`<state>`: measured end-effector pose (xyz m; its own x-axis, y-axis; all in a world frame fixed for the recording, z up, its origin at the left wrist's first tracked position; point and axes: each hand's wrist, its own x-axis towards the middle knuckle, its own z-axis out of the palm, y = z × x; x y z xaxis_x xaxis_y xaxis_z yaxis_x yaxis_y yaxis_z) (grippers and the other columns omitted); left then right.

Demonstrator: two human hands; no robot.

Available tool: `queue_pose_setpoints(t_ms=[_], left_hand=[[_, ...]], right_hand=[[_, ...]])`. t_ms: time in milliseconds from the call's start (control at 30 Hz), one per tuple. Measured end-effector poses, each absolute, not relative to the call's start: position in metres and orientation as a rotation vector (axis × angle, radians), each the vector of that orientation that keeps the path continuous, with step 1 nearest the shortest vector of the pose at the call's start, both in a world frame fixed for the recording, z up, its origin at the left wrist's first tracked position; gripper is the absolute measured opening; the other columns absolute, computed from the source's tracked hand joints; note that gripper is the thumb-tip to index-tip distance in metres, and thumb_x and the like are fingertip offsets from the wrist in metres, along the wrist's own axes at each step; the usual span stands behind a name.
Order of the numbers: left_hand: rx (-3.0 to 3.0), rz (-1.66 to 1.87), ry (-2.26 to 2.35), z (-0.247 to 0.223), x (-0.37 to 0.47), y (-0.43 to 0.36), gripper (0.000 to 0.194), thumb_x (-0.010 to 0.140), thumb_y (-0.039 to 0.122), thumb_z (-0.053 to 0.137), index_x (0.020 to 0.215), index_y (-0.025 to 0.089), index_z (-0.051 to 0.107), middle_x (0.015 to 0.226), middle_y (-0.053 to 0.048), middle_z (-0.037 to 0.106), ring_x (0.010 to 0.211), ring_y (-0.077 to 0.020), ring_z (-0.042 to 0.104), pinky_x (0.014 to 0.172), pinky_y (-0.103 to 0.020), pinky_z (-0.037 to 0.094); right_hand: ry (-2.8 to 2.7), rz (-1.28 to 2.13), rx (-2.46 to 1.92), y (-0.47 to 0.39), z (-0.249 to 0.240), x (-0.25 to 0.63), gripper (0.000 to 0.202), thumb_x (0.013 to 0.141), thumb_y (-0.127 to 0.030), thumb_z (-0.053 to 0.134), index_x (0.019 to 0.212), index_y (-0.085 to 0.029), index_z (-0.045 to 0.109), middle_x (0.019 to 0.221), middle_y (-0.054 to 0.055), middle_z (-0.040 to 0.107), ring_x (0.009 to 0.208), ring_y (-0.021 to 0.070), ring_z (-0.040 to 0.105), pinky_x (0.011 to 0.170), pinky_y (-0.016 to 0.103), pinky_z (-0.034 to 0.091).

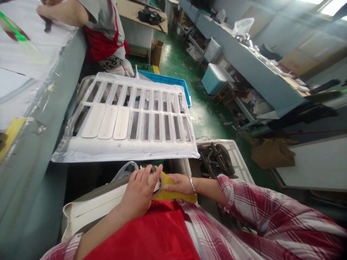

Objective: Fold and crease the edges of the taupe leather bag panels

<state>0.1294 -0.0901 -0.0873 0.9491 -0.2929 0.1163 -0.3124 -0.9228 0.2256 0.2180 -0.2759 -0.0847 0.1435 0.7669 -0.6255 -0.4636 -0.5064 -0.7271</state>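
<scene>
My right hand (177,184) is wrapped around a yellow hand tool (187,198) that looks like a tape dispenser, close in front of the red apron. At the tool's front end, my left hand (141,187) is closed over a round roll (157,185), its fingers partly hiding it. Just beyond my hands lies a white slotted rack (130,153). Three cream rounded pieces, among them one cream piece (121,122), rest side by side on its left half. Under my left forearm are long cream strips or panels (100,206).
A blue crate (187,90) sits behind the rack, and a white crate (238,155) with dark parts (217,159) is to the right. A covered workbench (73,47) runs along the left, where a co-worker in a red apron (99,43) works. A cooler box (214,79) stands across the green floor.
</scene>
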Motion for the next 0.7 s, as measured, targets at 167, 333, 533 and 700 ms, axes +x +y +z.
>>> queue_pose_setpoints(t_ms=[167, 333, 533, 700], left_hand=[[2.884, 0.157, -0.469, -0.087, 0.129, -0.089, 0.082, 0.070, 0.009, 0.047, 0.140, 0.020, 0.006, 0.128, -0.019, 0.040, 0.113, -0.0327, 0.042, 0.092, -0.046, 0.030], [2.766, 0.042, -0.550, -0.084, 0.124, -0.076, 0.092, 0.063, 0.019, 0.058, 0.140, 0.019, 0.008, 0.136, -0.017, 0.032, 0.121, -0.0315, 0.034, 0.098, -0.044, 0.027], [2.689, -0.002, -0.504, -0.085, 0.120, -0.066, 0.096, 0.062, 0.030, 0.063, 0.140, 0.017, 0.009, 0.143, -0.015, 0.023, 0.126, -0.0301, 0.028, 0.101, -0.043, 0.024], [2.702, 0.092, -0.459, -0.089, 0.122, -0.071, 0.098, 0.063, 0.032, 0.065, 0.140, 0.015, 0.007, 0.142, -0.018, 0.024, 0.125, -0.0316, 0.030, 0.099, -0.045, 0.028]], right_hand=[[-0.324, 1.494, -1.437, -0.272, -0.088, 0.215, 0.048, 0.072, -0.051, 0.059, 0.100, -0.014, 0.049, 0.062, -0.002, 0.057, 0.044, 0.0066, 0.052, 0.041, 0.014, 0.041], [-0.299, 1.570, -1.402, -0.264, -0.086, 0.211, 0.046, 0.073, -0.053, 0.058, 0.094, -0.013, 0.049, 0.052, -0.004, 0.053, 0.038, 0.0069, 0.050, 0.039, 0.015, 0.041], [-0.172, 1.329, -1.475, -0.252, -0.087, 0.187, 0.047, 0.073, -0.055, 0.056, 0.095, -0.014, 0.047, 0.055, -0.002, 0.057, 0.034, 0.0083, 0.049, 0.033, 0.017, 0.039], [-0.033, 1.090, -1.437, -0.230, -0.088, 0.161, 0.048, 0.069, -0.058, 0.057, 0.087, -0.014, 0.048, 0.050, -0.002, 0.054, 0.034, 0.0117, 0.050, 0.032, 0.020, 0.040]])
